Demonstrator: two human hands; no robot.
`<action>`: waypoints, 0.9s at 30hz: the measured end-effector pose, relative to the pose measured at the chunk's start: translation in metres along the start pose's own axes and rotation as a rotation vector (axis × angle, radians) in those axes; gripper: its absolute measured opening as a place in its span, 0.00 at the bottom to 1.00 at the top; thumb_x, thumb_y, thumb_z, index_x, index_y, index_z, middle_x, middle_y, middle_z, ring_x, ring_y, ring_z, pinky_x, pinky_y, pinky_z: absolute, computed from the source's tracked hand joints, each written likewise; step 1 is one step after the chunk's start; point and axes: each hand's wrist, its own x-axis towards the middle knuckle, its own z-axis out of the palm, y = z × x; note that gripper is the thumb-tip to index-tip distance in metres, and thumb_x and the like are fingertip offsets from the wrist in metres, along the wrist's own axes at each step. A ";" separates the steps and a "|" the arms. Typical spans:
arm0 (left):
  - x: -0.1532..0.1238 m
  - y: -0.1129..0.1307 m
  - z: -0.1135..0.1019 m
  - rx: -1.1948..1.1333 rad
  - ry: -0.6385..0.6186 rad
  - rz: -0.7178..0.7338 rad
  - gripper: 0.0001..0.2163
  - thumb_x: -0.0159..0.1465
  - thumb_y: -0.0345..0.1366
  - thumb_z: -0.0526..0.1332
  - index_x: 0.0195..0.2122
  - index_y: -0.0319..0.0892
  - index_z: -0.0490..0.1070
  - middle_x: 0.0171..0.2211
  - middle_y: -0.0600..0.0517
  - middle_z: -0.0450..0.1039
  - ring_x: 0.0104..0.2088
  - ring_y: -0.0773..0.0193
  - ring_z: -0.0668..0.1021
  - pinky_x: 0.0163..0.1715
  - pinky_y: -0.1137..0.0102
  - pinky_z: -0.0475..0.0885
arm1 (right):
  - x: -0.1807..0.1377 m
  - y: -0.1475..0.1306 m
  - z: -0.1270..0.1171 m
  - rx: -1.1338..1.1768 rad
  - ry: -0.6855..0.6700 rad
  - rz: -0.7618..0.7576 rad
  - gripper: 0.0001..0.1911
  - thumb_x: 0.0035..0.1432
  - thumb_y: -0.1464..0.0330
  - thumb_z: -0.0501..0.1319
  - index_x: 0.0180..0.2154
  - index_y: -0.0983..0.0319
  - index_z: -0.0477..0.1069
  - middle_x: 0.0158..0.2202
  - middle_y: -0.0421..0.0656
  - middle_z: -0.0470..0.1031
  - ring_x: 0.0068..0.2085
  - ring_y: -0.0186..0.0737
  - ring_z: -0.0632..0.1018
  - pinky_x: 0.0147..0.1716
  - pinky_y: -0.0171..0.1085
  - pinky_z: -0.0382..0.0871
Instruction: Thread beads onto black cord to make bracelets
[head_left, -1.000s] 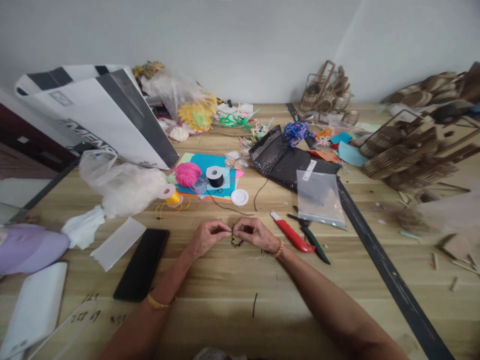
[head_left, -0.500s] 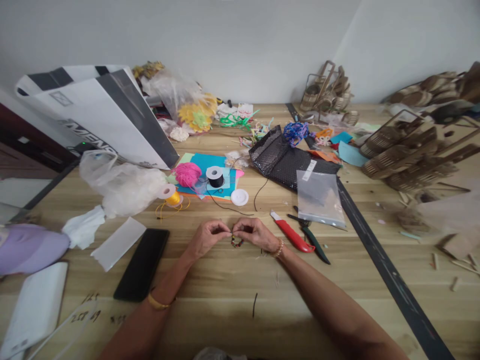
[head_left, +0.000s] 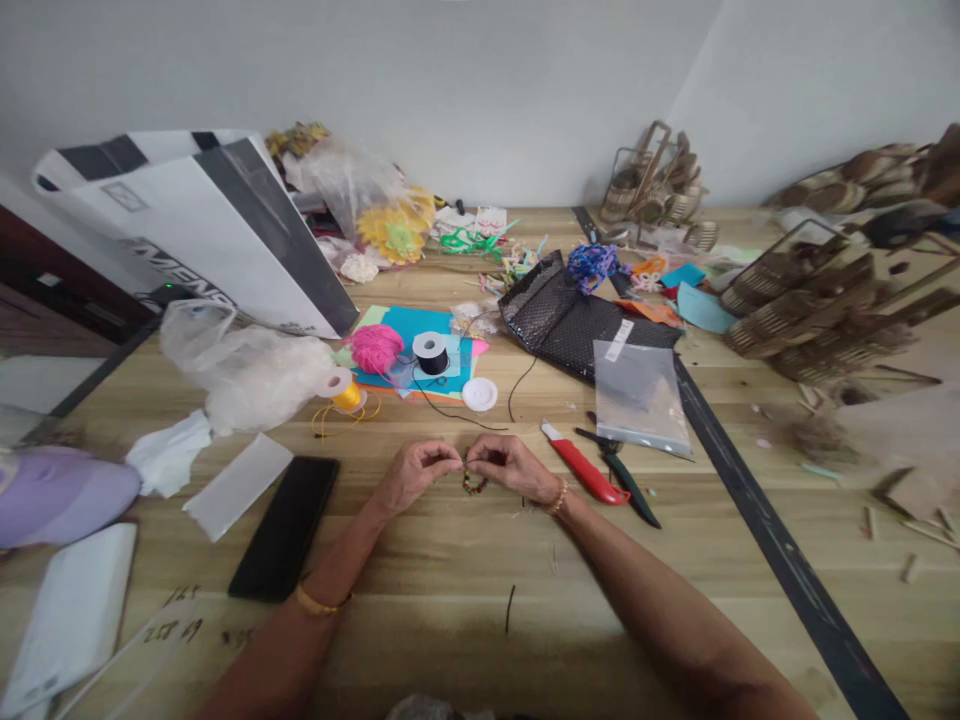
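A small loop of dark, multicoloured beads, a beaded bracelet [head_left: 474, 486], hangs between my two hands low over the wooden table. My left hand [head_left: 420, 474] pinches its upper left end between thumb and forefinger. On the other side my right hand [head_left: 514, 468] pinches the upper right end, its fingertips close to those of the left. Any cord between the fingertips is too small to make out. Right of my right hand lie a red utility knife [head_left: 585, 466] and dark-handled pliers [head_left: 628, 482]. A short black cord piece [head_left: 511, 609] lies nearer me.
Beyond my hands are a spool of black cord [head_left: 430, 354], a white disc [head_left: 479, 394], pink yarn [head_left: 377, 348] and a yellow thread spool [head_left: 343, 390]. A black phone [head_left: 285, 528] lies left, a clear zip bag [head_left: 643, 398] right. Small woven baskets [head_left: 795, 290] stand far right.
The beaded loop hangs slightly differently and shows more of its colours. Both hands keep nearly the same place and pinch.
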 end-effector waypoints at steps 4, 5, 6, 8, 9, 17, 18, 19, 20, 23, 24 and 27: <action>0.000 -0.002 0.000 -0.017 0.001 -0.013 0.08 0.53 0.37 0.65 0.26 0.36 0.76 0.24 0.51 0.76 0.27 0.66 0.74 0.29 0.74 0.68 | 0.000 0.000 0.000 -0.010 0.011 -0.004 0.16 0.56 0.59 0.63 0.31 0.67 0.73 0.26 0.42 0.71 0.24 0.30 0.67 0.24 0.30 0.60; 0.000 -0.002 0.000 -0.025 0.000 -0.018 0.08 0.53 0.37 0.65 0.26 0.36 0.76 0.25 0.51 0.76 0.27 0.66 0.74 0.29 0.73 0.69 | 0.000 0.000 0.000 -0.013 0.012 -0.004 0.16 0.56 0.59 0.63 0.30 0.67 0.73 0.26 0.41 0.71 0.24 0.30 0.67 0.24 0.30 0.60; 0.000 -0.002 0.000 -0.034 -0.001 -0.023 0.07 0.52 0.37 0.66 0.26 0.36 0.76 0.25 0.51 0.76 0.27 0.66 0.75 0.30 0.73 0.69 | 0.000 0.000 0.000 -0.012 0.012 -0.002 0.16 0.56 0.59 0.63 0.31 0.67 0.73 0.26 0.41 0.71 0.24 0.30 0.67 0.23 0.30 0.60; 0.000 -0.002 0.000 -0.051 -0.002 -0.026 0.08 0.52 0.37 0.67 0.26 0.36 0.76 0.24 0.51 0.76 0.26 0.66 0.75 0.30 0.73 0.69 | 0.000 0.000 0.000 -0.006 0.007 0.001 0.16 0.56 0.59 0.63 0.31 0.67 0.73 0.26 0.42 0.71 0.24 0.30 0.68 0.24 0.30 0.60; 0.000 -0.002 0.001 -0.056 -0.002 -0.025 0.08 0.51 0.37 0.67 0.26 0.36 0.75 0.24 0.51 0.76 0.26 0.66 0.75 0.29 0.73 0.70 | 0.000 -0.001 0.000 -0.004 0.004 0.002 0.16 0.56 0.59 0.63 0.31 0.67 0.73 0.26 0.42 0.71 0.24 0.30 0.68 0.24 0.30 0.61; 0.000 -0.002 0.002 -0.047 0.015 -0.010 0.08 0.52 0.37 0.67 0.25 0.37 0.73 0.23 0.52 0.74 0.26 0.67 0.73 0.28 0.74 0.68 | 0.000 -0.002 0.000 -0.019 -0.009 -0.006 0.15 0.56 0.59 0.63 0.31 0.67 0.74 0.27 0.42 0.72 0.25 0.30 0.69 0.25 0.30 0.62; 0.000 -0.003 0.003 -0.052 0.018 -0.008 0.08 0.52 0.37 0.66 0.25 0.37 0.73 0.23 0.52 0.74 0.26 0.68 0.73 0.28 0.74 0.68 | 0.000 -0.002 0.000 -0.015 -0.007 -0.007 0.16 0.56 0.59 0.63 0.31 0.67 0.74 0.27 0.42 0.72 0.26 0.31 0.70 0.25 0.31 0.63; 0.000 -0.004 0.003 -0.058 0.021 -0.008 0.07 0.52 0.36 0.67 0.25 0.37 0.73 0.23 0.53 0.74 0.26 0.68 0.73 0.28 0.74 0.68 | 0.000 -0.002 0.000 -0.012 -0.005 -0.007 0.16 0.56 0.59 0.63 0.31 0.67 0.74 0.27 0.42 0.73 0.26 0.31 0.70 0.25 0.31 0.63; 0.000 -0.005 0.003 -0.064 0.023 -0.008 0.07 0.52 0.36 0.67 0.26 0.37 0.73 0.23 0.53 0.74 0.26 0.68 0.74 0.28 0.74 0.68 | 0.000 -0.002 0.000 -0.011 -0.005 -0.007 0.16 0.56 0.59 0.63 0.31 0.67 0.74 0.28 0.43 0.73 0.26 0.31 0.70 0.25 0.31 0.64; 0.000 -0.007 0.004 -0.080 0.025 0.005 0.07 0.51 0.35 0.67 0.28 0.37 0.74 0.25 0.52 0.76 0.28 0.66 0.75 0.30 0.73 0.69 | 0.000 -0.003 -0.001 -0.013 -0.012 -0.004 0.16 0.56 0.59 0.63 0.32 0.67 0.75 0.29 0.44 0.74 0.27 0.32 0.71 0.26 0.31 0.65; 0.000 -0.007 0.003 -0.078 0.024 0.011 0.07 0.51 0.35 0.66 0.29 0.37 0.75 0.26 0.51 0.76 0.28 0.66 0.76 0.31 0.73 0.70 | 0.000 -0.003 -0.001 -0.015 -0.014 -0.004 0.16 0.56 0.59 0.63 0.32 0.67 0.75 0.29 0.44 0.74 0.27 0.32 0.72 0.27 0.32 0.65; 0.000 -0.008 0.003 -0.042 0.021 0.026 0.06 0.52 0.35 0.66 0.29 0.38 0.76 0.27 0.50 0.77 0.29 0.65 0.76 0.32 0.72 0.70 | -0.001 -0.002 -0.002 -0.027 -0.010 -0.012 0.15 0.56 0.60 0.63 0.33 0.67 0.76 0.30 0.45 0.75 0.29 0.33 0.73 0.28 0.32 0.66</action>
